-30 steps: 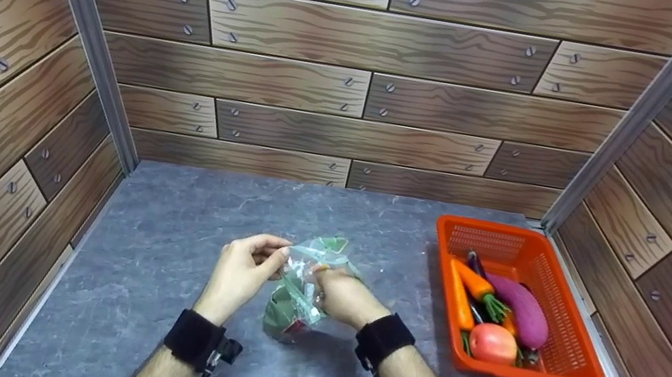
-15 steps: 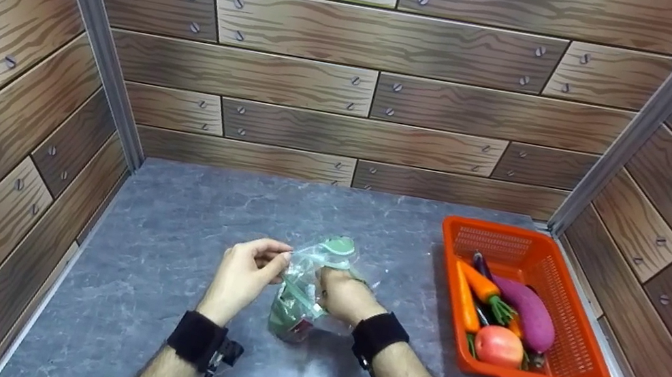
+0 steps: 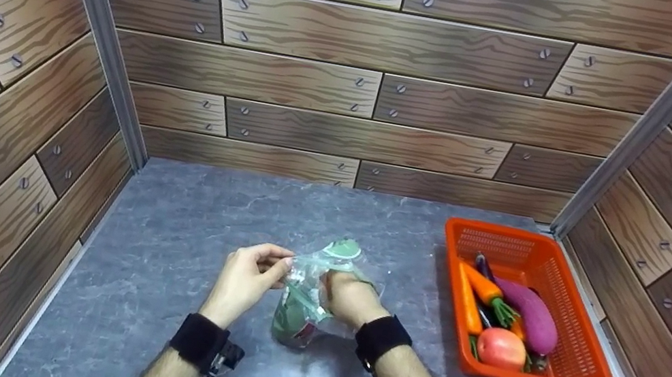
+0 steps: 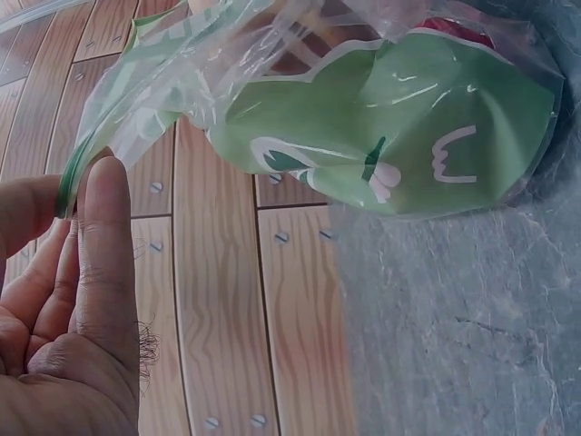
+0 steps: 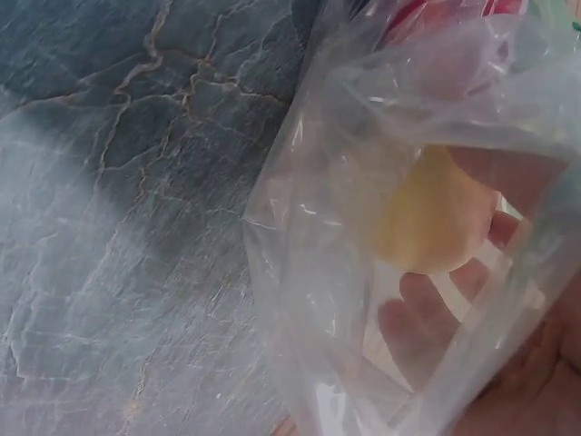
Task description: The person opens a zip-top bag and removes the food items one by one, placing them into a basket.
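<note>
Between the hands, the plastic bag [image 3: 309, 294] hangs, left hand [image 3: 246, 280] and right hand [image 3: 349, 299] each pinching its rim.

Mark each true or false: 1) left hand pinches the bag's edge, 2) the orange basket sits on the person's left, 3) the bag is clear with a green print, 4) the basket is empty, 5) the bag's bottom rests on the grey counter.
1) True. The left hand pinches the edge of the plastic bag between thumb and fingers.
2) False. The orange basket stands on the person's right, near the right wall.
3) True. The left wrist view shows clear film with a green printed panel.
4) False. It holds a carrot, a purple eggplant and a reddish fruit.
5) True. The bag's lower end sits on the grey counter, while the right hand holds its other side.
</note>
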Available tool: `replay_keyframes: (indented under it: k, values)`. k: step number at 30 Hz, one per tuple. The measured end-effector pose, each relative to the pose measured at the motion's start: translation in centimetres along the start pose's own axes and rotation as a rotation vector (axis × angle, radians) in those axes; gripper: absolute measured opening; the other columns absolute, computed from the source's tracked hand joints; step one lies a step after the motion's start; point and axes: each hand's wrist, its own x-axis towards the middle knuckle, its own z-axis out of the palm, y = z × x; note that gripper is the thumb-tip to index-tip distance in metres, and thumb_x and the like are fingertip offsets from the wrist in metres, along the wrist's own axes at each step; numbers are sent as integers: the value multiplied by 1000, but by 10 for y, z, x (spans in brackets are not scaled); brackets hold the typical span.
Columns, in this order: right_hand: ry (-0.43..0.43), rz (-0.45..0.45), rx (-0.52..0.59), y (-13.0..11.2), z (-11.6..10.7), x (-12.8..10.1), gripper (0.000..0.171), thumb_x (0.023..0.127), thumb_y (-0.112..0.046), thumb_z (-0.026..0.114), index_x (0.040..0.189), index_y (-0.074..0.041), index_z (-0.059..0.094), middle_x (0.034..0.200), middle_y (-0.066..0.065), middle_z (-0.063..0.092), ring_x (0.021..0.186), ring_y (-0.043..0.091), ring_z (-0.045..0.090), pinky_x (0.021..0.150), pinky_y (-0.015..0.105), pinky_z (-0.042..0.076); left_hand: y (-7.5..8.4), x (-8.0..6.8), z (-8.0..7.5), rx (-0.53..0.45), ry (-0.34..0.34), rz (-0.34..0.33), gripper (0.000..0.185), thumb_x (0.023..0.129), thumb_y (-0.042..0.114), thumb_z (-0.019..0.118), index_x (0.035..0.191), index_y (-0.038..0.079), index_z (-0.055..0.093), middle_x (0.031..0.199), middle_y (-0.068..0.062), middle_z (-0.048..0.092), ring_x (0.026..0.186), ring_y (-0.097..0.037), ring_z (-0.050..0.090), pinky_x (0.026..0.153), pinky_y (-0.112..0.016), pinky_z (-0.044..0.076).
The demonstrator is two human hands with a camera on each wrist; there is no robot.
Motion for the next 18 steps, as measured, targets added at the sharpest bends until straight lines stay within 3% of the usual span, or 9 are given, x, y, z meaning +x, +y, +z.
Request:
replay_keyframes:
  k: [1,4,7,8,12,18]
  values:
    - [38,-44,-13,15,11,3,28,111,-20,64,84,-13,61,76,4,66,68,30,74,64,62,69,0,0,0,0,-3,-5,22,115,13,77,130,-1,85,109,-16,86,91,-20,84,81,-27,75]
    - [78,-85,-22,21,17,0,23,106,-19,68,85,-12,60,75,4,65,64,29,71,60,63,67,-1,-2,0,7,-17,-15,22,115,14,77,130,0,85,109,-15,86,92,-19,85,82,-27,75]
    - [57,-62,-19,22,19,-1,20,102,-14,73,85,-13,60,77,4,66,66,30,71,63,62,67,-2,-3,1,5,-30,-30,23,115,14,77,131,0,84,110,-15,86,92,-19,84,83,-27,75]
    - [26,-19,-12,9,8,-6,21,97,-7,75,85,-11,60,78,8,67,68,35,72,66,66,68,-2,-3,1,5,-32,-30,22,115,14,77,131,1,84,110,-15,86,92,-19,84,83,-27,75]
    - [2,27,-49,6,6,-8,24,103,-9,76,85,-13,60,82,8,70,73,36,76,72,63,70,-1,-3,3,-3,-33,-25,23,114,14,78,131,0,84,111,-17,87,93,-21,85,84,-27,75]
    - [47,-6,-92,7,2,-12,29,108,-15,74,83,-13,60,80,7,70,70,35,76,69,62,70,0,-1,6,-14,-33,-16,23,114,13,78,131,-2,84,110,-18,87,94,-22,86,83,-27,75]
